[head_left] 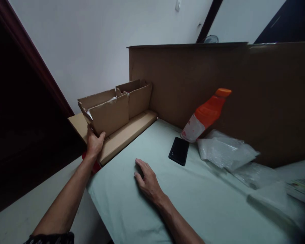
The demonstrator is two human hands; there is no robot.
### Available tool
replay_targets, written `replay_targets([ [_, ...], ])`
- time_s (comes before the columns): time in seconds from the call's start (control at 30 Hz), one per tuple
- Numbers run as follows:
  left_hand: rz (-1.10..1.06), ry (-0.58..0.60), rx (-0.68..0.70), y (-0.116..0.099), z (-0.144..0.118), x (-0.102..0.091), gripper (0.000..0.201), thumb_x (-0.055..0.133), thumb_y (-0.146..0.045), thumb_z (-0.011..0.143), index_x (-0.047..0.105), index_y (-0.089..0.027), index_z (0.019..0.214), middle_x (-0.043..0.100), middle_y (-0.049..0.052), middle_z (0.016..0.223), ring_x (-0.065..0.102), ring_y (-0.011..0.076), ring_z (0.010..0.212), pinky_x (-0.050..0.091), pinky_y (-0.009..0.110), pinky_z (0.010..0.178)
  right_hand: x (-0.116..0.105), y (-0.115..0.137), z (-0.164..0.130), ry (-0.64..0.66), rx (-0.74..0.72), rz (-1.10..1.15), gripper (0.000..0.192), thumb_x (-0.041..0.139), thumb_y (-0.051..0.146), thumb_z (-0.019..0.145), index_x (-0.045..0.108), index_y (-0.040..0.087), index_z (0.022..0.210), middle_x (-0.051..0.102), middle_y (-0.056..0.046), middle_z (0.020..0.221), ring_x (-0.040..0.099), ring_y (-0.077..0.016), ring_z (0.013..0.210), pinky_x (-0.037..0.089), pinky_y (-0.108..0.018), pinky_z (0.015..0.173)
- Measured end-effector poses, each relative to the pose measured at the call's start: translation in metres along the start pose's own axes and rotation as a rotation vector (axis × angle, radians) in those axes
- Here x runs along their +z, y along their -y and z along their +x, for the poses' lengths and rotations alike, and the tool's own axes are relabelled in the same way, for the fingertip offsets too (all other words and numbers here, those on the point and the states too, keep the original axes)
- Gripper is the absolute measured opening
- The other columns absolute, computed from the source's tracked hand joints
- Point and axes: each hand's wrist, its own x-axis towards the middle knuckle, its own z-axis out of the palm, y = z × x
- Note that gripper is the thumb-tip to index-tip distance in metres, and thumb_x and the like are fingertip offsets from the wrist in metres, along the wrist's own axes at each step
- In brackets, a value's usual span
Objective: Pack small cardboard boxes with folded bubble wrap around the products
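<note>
My left hand [94,143] grips the near corner of an open, torn cardboard box [114,106] that rests on a long flat cardboard carton [128,132] at the table's left end. My right hand [147,180] lies flat, palm down, on the pale green table cover [193,203], fingers slightly spread, holding nothing. A black phone [179,151] lies face down a short way beyond my right hand.
An orange bottle [205,115] leans against a tall cardboard sheet [231,88] that stands along the back. Crumpled bubble wrap and plastic bags [228,152] lie at the right, with papers [298,188] at the far right. A dark doorway is at left.
</note>
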Motion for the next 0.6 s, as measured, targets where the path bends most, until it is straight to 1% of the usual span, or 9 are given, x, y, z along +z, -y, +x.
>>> replay_targets([
  [0.1, 0.057, -0.03, -0.065, 0.002, -0.004, 0.011, 0.068, 0.07, -0.032, 0.078, 0.041, -0.013, 0.136, 0.059, 0.017, 0.131, 0.058, 0.0302, 0.124, 0.046, 0.044, 0.109, -0.003, 0.001, -0.001, 0.007, -0.005, -0.01, 0.052, 0.054, 0.017, 0.088, 0.056, 0.021, 0.14, 0.062, -0.014, 0.138, 0.058, -0.0273, 0.128, 0.046, -0.053, 0.111],
  [0.23, 0.124, -0.053, -0.141, 0.003, 0.005, 0.018, 0.064, 0.07, -0.037, 0.077, 0.046, -0.009, 0.129, 0.061, 0.023, 0.127, 0.056, 0.0384, 0.125, 0.044, 0.054, 0.109, -0.002, 0.002, 0.0, 0.011, -0.011, -0.024, 0.05, 0.054, 0.017, 0.088, 0.057, 0.021, 0.138, 0.063, -0.014, 0.136, 0.059, -0.0261, 0.127, 0.047, -0.051, 0.11],
  [0.37, 0.152, -0.031, -0.176, 0.001, 0.012, 0.019, 0.06, 0.065, -0.037, 0.078, 0.049, -0.006, 0.127, 0.062, 0.027, 0.125, 0.055, 0.0418, 0.125, 0.043, 0.055, 0.108, 0.0, 0.0, 0.001, 0.007, -0.02, -0.03, 0.048, 0.054, 0.016, 0.087, 0.058, 0.02, 0.136, 0.064, -0.014, 0.135, 0.059, -0.0256, 0.126, 0.047, -0.05, 0.11],
  [0.43, 0.152, -0.023, -0.19, -0.001, 0.012, 0.018, 0.059, 0.063, -0.036, 0.078, 0.05, -0.005, 0.126, 0.062, 0.027, 0.125, 0.054, 0.042, 0.127, 0.042, 0.055, 0.109, 0.001, -0.001, 0.001, 0.005, -0.025, -0.033, 0.048, 0.054, 0.016, 0.087, 0.058, 0.021, 0.135, 0.064, -0.014, 0.135, 0.059, -0.0258, 0.126, 0.047, -0.05, 0.11],
  [0.53, 0.138, 0.002, -0.206, -0.008, 0.002, 0.014, 0.058, 0.062, -0.033, 0.078, 0.051, -0.005, 0.127, 0.062, 0.027, 0.126, 0.053, 0.0417, 0.129, 0.04, 0.056, 0.111, 0.002, -0.002, 0.001, 0.0, -0.034, -0.043, 0.049, 0.055, 0.014, 0.086, 0.058, 0.021, 0.135, 0.064, -0.014, 0.135, 0.059, -0.0263, 0.126, 0.046, -0.051, 0.109],
  [0.6, 0.118, 0.038, -0.201, -0.017, -0.016, 0.01, 0.063, 0.063, -0.032, 0.076, 0.049, -0.003, 0.13, 0.06, 0.029, 0.128, 0.052, 0.0431, 0.131, 0.038, 0.058, 0.112, 0.003, -0.003, 0.002, -0.004, -0.044, -0.054, 0.049, 0.055, 0.013, 0.085, 0.059, 0.02, 0.133, 0.065, -0.015, 0.133, 0.06, -0.0264, 0.124, 0.047, -0.051, 0.108],
])
